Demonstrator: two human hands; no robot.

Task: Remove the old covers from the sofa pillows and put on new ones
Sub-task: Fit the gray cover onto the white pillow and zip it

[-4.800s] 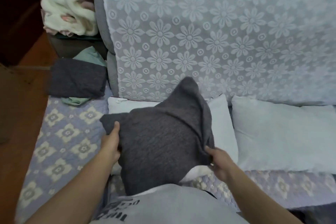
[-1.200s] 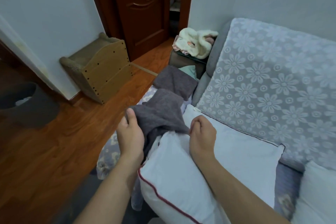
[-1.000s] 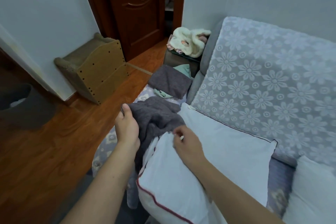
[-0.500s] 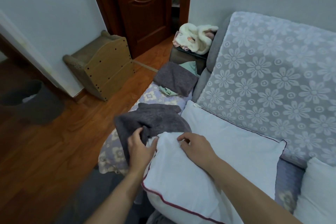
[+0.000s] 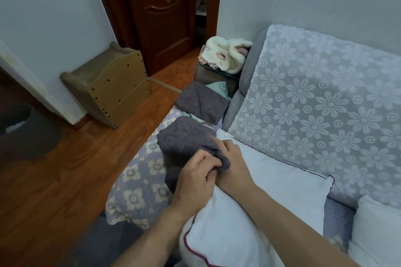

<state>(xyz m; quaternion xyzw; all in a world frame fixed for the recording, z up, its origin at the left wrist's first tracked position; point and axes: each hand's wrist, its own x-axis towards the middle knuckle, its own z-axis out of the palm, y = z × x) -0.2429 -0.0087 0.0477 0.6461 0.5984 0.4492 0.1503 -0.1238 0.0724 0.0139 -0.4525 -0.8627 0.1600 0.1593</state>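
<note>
Both hands at pillow (image 5: pixel 271 180) far-left corner. Left hand (image 5: pixel 195 182) and right hand (image 5: pixel 233 162) both pinch grey cover (image 5: pixel 184 138), bunched just left of pillow; long axis runs near-far.

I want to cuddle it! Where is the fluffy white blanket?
In the head view, the fluffy white blanket sits bunched on a dark box at the sofa's far left end, near the brown door.

— Where are we looking in from here?
— A home living room: a sofa (image 5: pixel 245 93) wearing a flowered lace throw (image 5: pixel 325 110) is filling three o'clock, a carved wooden door (image 5: pixel 160 13) is standing at twelve, and wood flooring (image 5: pixel 54 180) is spreading out at nine.
— And that clothing pile (image 5: pixel 225 56) is sitting at one o'clock.
</note>
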